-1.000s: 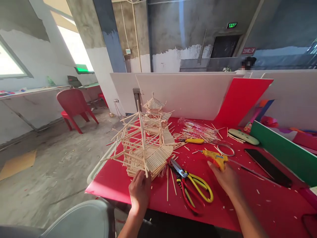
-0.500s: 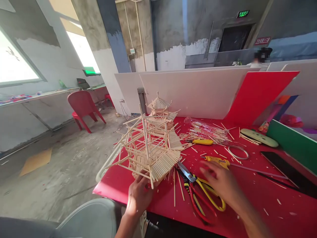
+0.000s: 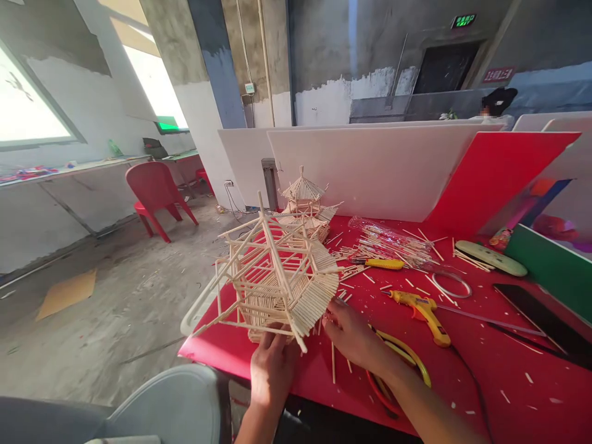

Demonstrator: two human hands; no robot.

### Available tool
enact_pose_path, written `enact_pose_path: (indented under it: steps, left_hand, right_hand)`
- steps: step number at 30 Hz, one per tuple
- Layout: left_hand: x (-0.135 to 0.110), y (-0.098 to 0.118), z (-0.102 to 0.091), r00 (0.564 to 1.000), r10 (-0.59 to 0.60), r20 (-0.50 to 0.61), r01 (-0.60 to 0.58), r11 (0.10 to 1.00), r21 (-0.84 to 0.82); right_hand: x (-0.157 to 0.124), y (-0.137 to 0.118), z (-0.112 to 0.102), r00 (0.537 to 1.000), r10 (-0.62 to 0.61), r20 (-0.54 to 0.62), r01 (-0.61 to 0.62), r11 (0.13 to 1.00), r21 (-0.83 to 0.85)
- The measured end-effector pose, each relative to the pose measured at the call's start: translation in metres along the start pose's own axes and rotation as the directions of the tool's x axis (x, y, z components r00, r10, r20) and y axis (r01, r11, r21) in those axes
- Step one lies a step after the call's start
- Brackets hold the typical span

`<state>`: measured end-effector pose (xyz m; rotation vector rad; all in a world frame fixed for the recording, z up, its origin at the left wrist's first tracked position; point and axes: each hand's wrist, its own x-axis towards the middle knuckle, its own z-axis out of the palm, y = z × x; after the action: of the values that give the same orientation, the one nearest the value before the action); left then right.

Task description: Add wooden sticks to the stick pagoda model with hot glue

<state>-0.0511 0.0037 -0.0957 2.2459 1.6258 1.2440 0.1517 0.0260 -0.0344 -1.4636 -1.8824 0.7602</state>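
A pavilion model made of thin wooden sticks (image 3: 317,296) stands at the near left edge of the red table, its frame partly open and its right roof side covered with sticks. My left hand (image 3: 272,367) grips its near bottom edge, fingertips hidden under the frame. At its right side, my right hand (image 3: 349,333) has its fingers curled against the lower edge, tips partly hidden. Beneath my right forearm lie yellow-handled scissors (image 3: 414,357) and red-handled pliers (image 3: 383,394), both partly covered. A yellow glue gun (image 3: 423,310) rests to the right.
Behind stands a finished-looking stick tower (image 3: 303,194). A yellow utility knife (image 3: 383,264), a bag of sticks (image 3: 398,243), a clear ring (image 3: 435,283) and a dark phone-like slab (image 3: 531,314) lie on the red table (image 3: 499,394). A grey stool (image 3: 171,407) is near left; a person sits beyond the partition.
My right hand has moved left from beside the glue gun to the model's right side. The model has tilted or turned slightly, with my left hand still on it.
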Motion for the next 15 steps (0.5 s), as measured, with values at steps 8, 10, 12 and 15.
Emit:
enact_pose_path:
  steps: [8, 10, 12, 15]
  left_hand:
    - [-0.001, 0.038, 0.033, 1.000, -0.006, 0.014, 0.005, 0.998, 0.058]
    - [0.001, 0.043, 0.034, 1.000, -0.008, 0.001, 0.008, 0.996, 0.086]
    - [-0.001, 0.044, 0.027, 0.999, 0.017, -0.037, -0.014, 0.995, 0.104]
    - [-0.017, 0.038, 0.005, 0.989, 0.097, -0.107, -0.092, 0.994, 0.056]
  right_hand:
    - [0.045, 0.010, -0.005, 0.998, -0.051, 0.029, 0.049, 0.995, 0.085]
    - [0.045, 0.008, -0.009, 0.998, -0.063, 0.026, 0.061, 0.994, 0.087]
    - [0.039, 0.006, -0.012, 0.998, -0.064, 0.016, 0.062, 0.994, 0.085]
    - [0.016, 0.005, -0.012, 0.999, -0.044, 0.000, 0.044, 0.996, 0.076]
